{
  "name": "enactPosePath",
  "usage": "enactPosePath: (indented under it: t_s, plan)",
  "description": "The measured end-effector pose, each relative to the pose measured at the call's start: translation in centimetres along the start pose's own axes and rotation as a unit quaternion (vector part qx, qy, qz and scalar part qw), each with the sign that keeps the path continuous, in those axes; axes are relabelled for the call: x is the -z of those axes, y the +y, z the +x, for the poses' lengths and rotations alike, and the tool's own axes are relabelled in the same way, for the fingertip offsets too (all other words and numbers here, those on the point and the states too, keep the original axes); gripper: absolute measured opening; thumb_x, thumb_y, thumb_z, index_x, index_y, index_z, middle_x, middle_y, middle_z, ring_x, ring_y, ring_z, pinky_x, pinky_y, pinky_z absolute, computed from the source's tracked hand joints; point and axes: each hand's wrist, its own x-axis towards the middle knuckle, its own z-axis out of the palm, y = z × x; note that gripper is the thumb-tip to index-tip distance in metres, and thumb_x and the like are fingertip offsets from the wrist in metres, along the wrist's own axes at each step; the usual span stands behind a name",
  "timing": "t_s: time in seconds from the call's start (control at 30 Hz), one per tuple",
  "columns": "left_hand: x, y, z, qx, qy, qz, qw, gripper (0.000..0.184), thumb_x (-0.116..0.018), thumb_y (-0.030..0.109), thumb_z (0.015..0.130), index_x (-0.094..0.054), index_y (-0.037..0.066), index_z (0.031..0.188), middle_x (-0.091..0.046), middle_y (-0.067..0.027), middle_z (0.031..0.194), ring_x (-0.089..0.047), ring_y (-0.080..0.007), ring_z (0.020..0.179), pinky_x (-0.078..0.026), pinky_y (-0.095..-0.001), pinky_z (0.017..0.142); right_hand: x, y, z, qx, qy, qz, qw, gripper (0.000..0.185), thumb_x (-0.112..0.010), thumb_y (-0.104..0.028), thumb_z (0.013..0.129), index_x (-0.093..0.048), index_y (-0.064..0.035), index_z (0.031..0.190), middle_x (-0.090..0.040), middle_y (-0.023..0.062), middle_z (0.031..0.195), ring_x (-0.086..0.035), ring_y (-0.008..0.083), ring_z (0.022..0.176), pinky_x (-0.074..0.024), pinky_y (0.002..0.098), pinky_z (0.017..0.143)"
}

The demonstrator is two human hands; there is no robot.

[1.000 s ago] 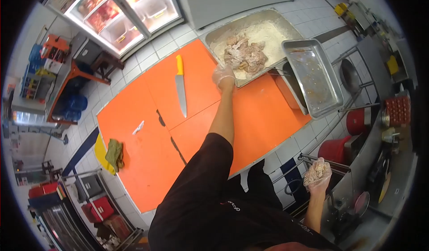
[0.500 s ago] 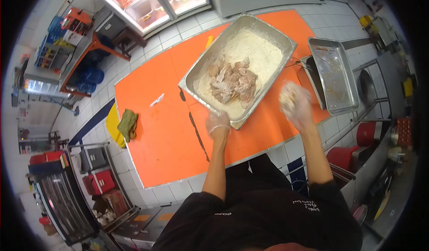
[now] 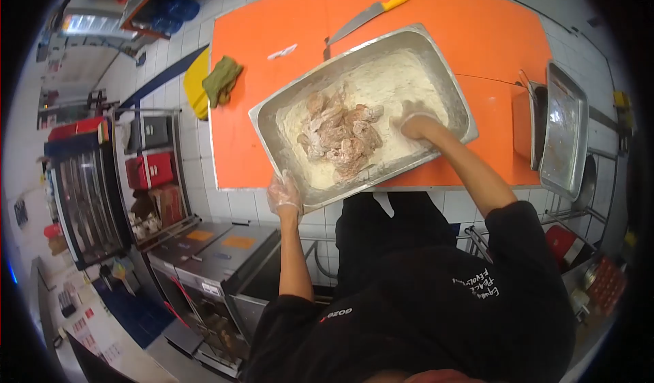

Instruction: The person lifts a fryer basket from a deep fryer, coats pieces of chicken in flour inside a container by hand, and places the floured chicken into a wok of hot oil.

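Observation:
A deep metal pan stands on the orange tabletop, holding a bed of pale flour. Toward its left side lies a heap of flour-dusted raw meat pieces, seemingly chicken. My left hand, in a clear plastic glove, grips the pan's near left corner. Inside the pan, right of the meat, my gloved right hand reaches down into the flour. Flour coats and partly hides its fingers, so their pose is unclear.
Behind the pan lies a yellow-handled knife. A green cloth rests at the table's left edge, with a white scrap nearby. A shallow metal tray stands at the right end beside a dark container. Metal cabinets stand at lower left.
My right hand has moved from outside the pan's right side into the flour. My left hand stays on the pan's corner. The view has turned, and the knife now shows fully.

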Motion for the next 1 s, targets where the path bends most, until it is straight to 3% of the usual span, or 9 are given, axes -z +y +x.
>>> enactPosePath:
  t_s: [0.2,0.3,0.33,0.37,0.5,0.57,0.67,0.87,1.0]
  plan:
    - [3.1,-1.1,3.2,0.029,-0.064,-0.036,0.997,0.033,-0.057,0.028,0.096,-0.065,-0.003,0.104,-0.069,-0.0250,0.091,-0.065,-0.0459,0.086,-0.049,-0.0514,0.077,-9.4,-2.1,-0.5,-0.099,-0.076,0.058,0.991,0.068,-0.070,-0.042,0.084,-0.057,0.0068,0.130,-0.062,0.0289,0.126,-0.061,0.0428,0.117,-0.0501,0.0439,0.101]
    - [3.4,-1.7,4.2,0.037,-0.089,-0.109,0.989,0.032,-0.057,0.027,0.095,-0.064,-0.003,0.102,-0.067,-0.0247,0.085,-0.064,-0.0449,0.081,-0.049,-0.0509,0.076,-12.8,-1.7,-0.5,0.013,-0.141,0.095,0.985,0.055,-0.066,-0.031,0.093,-0.055,0.0047,0.133,-0.063,0.0266,0.127,-0.066,0.0377,0.109,-0.0516,0.0421,0.098]
    - [3.3,-1.9,4.3,0.033,-0.087,-0.092,0.991,0.030,-0.059,0.026,0.094,-0.064,-0.003,0.102,-0.067,-0.0241,0.087,-0.064,-0.0431,0.083,-0.049,-0.0506,0.076,-10.0,-4.2,-2.8,-0.055,-0.205,0.410,0.887,0.052,-0.066,-0.026,0.094,-0.054,0.0046,0.134,-0.063,0.0229,0.129,-0.065,0.0339,0.110,-0.0501,0.0395,0.099]
    - [3.4,-2.0,4.6,0.028,-0.083,-0.074,0.993,0.028,-0.061,0.024,0.093,-0.063,-0.002,0.102,-0.067,-0.0235,0.089,-0.064,-0.0414,0.085,-0.049,-0.0504,0.077,-7.7,-7.1,-4.4,-0.112,-0.241,0.679,0.684,0.049,-0.065,-0.022,0.096,-0.054,0.0045,0.136,-0.063,0.0192,0.131,-0.064,0.0300,0.112,-0.0485,0.0368,0.100]
    - [5.6,0.4,4.4,-0.027,0.024,0.004,0.999,0.027,-0.066,0.020,0.089,-0.064,-0.001,0.107,-0.067,-0.0228,0.103,-0.063,-0.0398,0.098,-0.049,-0.0488,0.084,-7.3,-14.8,-4.6,0.003,-0.019,0.655,0.755,0.058,-0.064,-0.033,0.097,-0.053,0.0066,0.137,-0.063,0.0153,0.130,-0.060,0.0272,0.118,-0.0441,0.0379,0.104]
    - [5.3,1.3,5.2,-0.236,0.150,-0.110,0.954,0.032,-0.068,0.017,0.088,-0.063,-0.001,0.114,-0.064,-0.0219,0.116,-0.061,-0.0397,0.109,-0.048,-0.0466,0.093,-6.0,-14.6,-3.4,0.010,0.069,0.511,0.857,0.059,-0.062,-0.036,0.097,-0.053,0.0041,0.139,-0.061,0.0199,0.134,-0.056,0.0312,0.124,-0.0416,0.0374,0.107]
    - [1.6,3.9,8.5,-0.232,-0.053,-0.088,0.967,0.059,-0.060,0.038,0.094,-0.053,-0.005,0.134,-0.057,-0.0271,0.133,-0.053,-0.0428,0.125,-0.042,-0.0456,0.106,-2.3,-10.9,-1.5,-0.020,0.142,0.265,0.953,0.060,-0.057,-0.042,0.097,-0.053,0.0013,0.139,-0.052,0.0259,0.144,-0.043,0.0390,0.137,-0.0381,0.0412,0.111]
    - [-8.9,6.2,13.4,-0.028,-0.186,-0.002,0.982,0.072,-0.046,0.050,0.099,-0.043,-0.005,0.146,-0.051,-0.0294,0.142,-0.051,-0.0439,0.130,-0.040,-0.0465,0.110,-12.7,-4.9,8.6,-0.124,0.398,0.246,0.875,0.068,-0.046,-0.047,0.101,-0.045,0.0042,0.146,-0.043,0.0279,0.151,-0.032,0.0420,0.145,-0.0263,0.0432,0.120]
    - [-10.1,7.0,14.2,0.047,-0.265,-0.177,0.947,0.079,-0.048,0.059,0.097,-0.047,-0.004,0.143,-0.054,-0.0298,0.139,-0.053,-0.0437,0.129,-0.041,-0.0455,0.108,-13.3,-9.6,7.5,-0.091,0.323,0.335,0.880,0.072,-0.047,-0.050,0.101,-0.042,0.0051,0.148,-0.040,0.0296,0.152,-0.030,0.0412,0.147,-0.0215,0.0410,0.122]
